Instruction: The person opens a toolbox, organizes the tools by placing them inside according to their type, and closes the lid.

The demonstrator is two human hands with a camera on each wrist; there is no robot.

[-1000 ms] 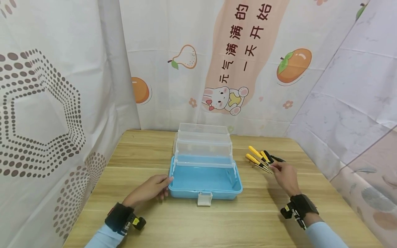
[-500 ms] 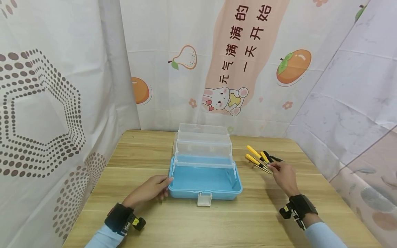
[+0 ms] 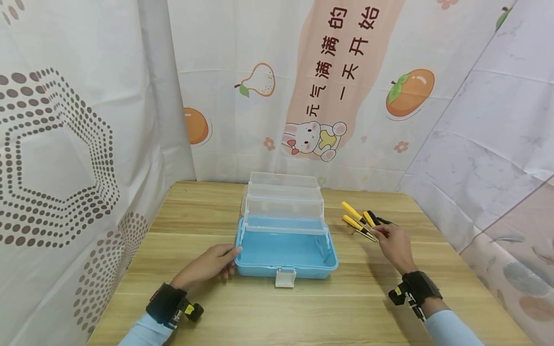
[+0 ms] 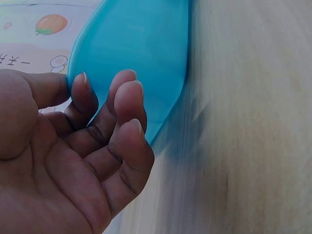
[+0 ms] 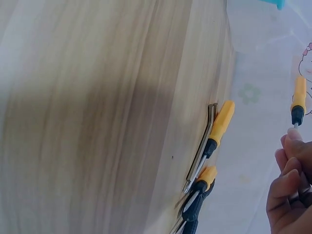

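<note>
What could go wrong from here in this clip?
The right hand pinches the screwdriver by its thin shaft, with the thicker yellow handle sticking out beyond the fingers, so it might twist or slip.

The raised clear trays stand over the back part of the blue box, so a tool passed too high or too far back could knock them.

Right grip (image 3: 395, 244) — slightly further left, held screwdriver (image 5: 300, 91) too.
</note>
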